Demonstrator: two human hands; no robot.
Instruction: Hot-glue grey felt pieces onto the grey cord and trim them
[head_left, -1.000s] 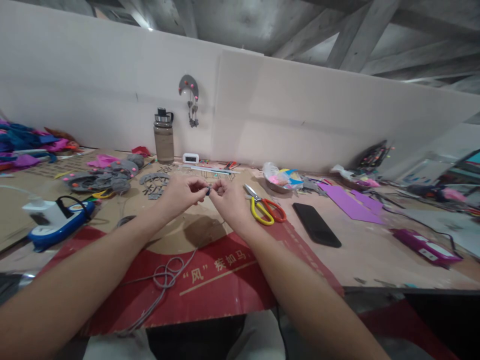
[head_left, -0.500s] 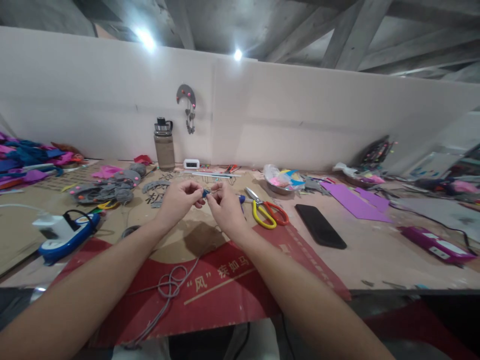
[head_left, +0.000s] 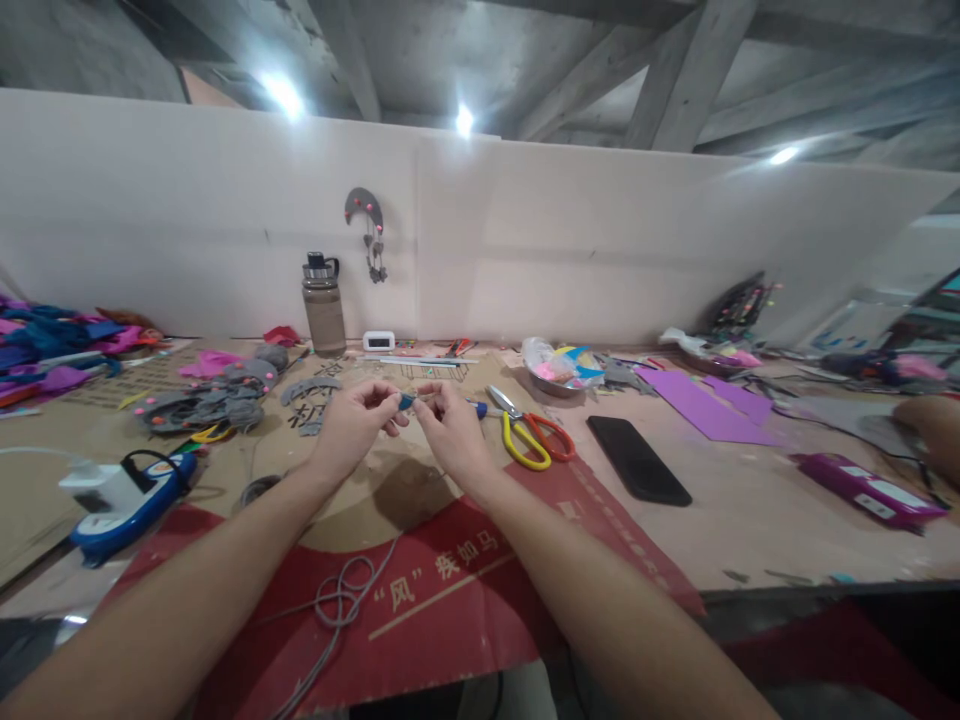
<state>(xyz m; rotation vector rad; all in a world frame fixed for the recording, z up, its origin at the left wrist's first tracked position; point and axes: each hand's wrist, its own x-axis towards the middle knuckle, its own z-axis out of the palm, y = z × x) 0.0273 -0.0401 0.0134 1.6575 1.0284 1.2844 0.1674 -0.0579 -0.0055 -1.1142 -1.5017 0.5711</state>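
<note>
Both of my hands are raised a little above the table's middle, fingertips almost meeting. My left hand (head_left: 352, 425) pinches a small blue piece (head_left: 406, 402) between thumb and forefinger. My right hand (head_left: 452, 430) is closed in a pinch on the other side of the same piece, on what looks like a thin grey cord. A grey cord (head_left: 339, 595) lies looped on the red-printed cardboard (head_left: 480, 590) near the table's front edge. Yellow-and-orange scissors (head_left: 529, 435) rest just right of my right hand.
A black phone (head_left: 637, 460) lies right of the scissors. A blue-and-white device (head_left: 124, 490) sits at left, grey felt pieces (head_left: 206, 400) behind it. A water bottle (head_left: 323, 305), purple sheets (head_left: 705, 400), a magenta case (head_left: 870, 490) and another person's arm (head_left: 930, 425) at far right.
The view has tilted up slightly. My hands stayed together at the table's middle, and the small blue piece now shows between the fingertips. Another person's arm has entered at far right.
</note>
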